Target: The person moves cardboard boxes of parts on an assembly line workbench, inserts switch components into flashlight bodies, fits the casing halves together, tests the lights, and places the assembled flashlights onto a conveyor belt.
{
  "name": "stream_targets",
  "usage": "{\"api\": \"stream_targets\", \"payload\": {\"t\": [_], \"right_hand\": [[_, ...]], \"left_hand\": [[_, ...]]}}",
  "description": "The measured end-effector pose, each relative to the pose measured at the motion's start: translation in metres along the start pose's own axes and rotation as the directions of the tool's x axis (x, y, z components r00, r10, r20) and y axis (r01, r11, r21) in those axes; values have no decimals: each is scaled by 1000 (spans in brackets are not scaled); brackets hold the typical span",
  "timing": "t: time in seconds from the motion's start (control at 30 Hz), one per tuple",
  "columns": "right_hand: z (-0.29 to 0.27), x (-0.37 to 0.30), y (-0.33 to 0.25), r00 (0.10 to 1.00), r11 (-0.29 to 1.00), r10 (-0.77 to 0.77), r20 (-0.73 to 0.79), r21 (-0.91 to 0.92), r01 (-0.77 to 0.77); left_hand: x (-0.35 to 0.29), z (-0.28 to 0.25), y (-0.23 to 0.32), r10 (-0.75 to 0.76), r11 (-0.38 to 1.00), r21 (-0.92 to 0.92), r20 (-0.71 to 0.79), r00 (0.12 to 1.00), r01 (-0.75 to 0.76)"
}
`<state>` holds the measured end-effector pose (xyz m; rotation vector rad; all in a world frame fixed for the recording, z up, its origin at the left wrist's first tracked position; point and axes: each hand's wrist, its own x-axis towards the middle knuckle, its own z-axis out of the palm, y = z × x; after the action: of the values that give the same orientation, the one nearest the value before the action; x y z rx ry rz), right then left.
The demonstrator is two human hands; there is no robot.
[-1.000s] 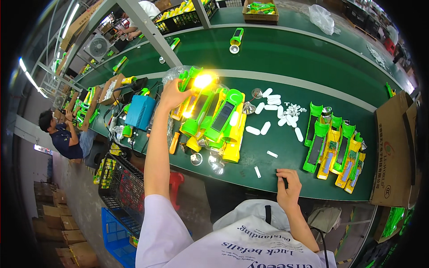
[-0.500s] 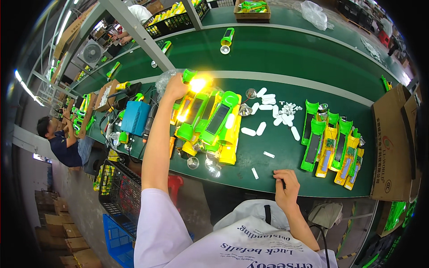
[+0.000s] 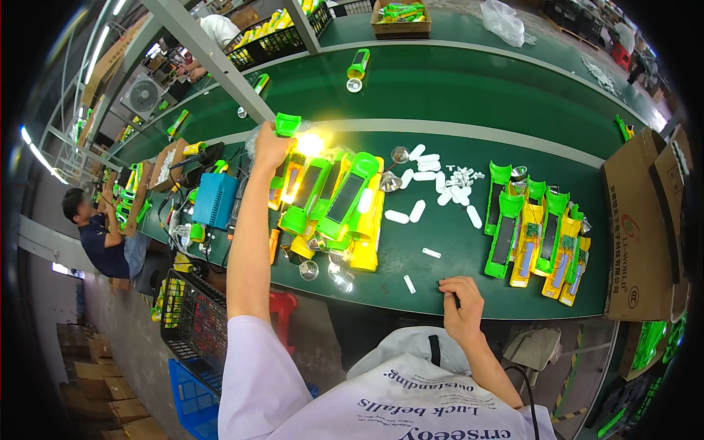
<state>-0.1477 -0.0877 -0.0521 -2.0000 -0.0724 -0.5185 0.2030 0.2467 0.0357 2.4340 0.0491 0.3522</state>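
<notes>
My left hand (image 3: 271, 149) reaches to the far side of the green bench and is closed around a green plastic flashlight housing (image 3: 288, 124); the hand hides most of it. Right beside it a lit lamp (image 3: 311, 144) glares and blurs the parts around it. A pile of green-and-yellow flashlights (image 3: 348, 192) with dark panels lies just nearer. Clear round reflectors (image 3: 309, 270) sit at its near edge. My right hand (image 3: 463, 308) rests at the bench's near edge, fingers loosely bent, thumb apart, nothing visible in it. A small white strip (image 3: 410, 284) lies just left of it.
White oval pieces (image 3: 427, 166) are scattered mid-bench. Several opened flashlights (image 3: 539, 235) lie at the right before a large cardboard box (image 3: 642, 242). A blue box (image 3: 214, 199) and cables stand left. A metal post (image 3: 209, 59) slants behind my left hand. A co-worker (image 3: 103, 235) sits far left.
My left hand has shifted slightly left, and the green housing in it has moved along. The view has also drifted a little. My right hand stays at the bench edge.
</notes>
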Motion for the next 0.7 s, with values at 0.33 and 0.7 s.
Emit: {"api": "stream_targets", "payload": {"t": [0.33, 0.7], "right_hand": [[10, -1, 2, 996, 994, -75, 55, -76, 79], [-26, 82, -73, 984, 823, -176, 26, 552, 133]], "left_hand": [[5, -112, 27, 232, 964, -56, -300, 925, -260], [-149, -73, 254, 522, 807, -450, 238, 819, -384]]}}
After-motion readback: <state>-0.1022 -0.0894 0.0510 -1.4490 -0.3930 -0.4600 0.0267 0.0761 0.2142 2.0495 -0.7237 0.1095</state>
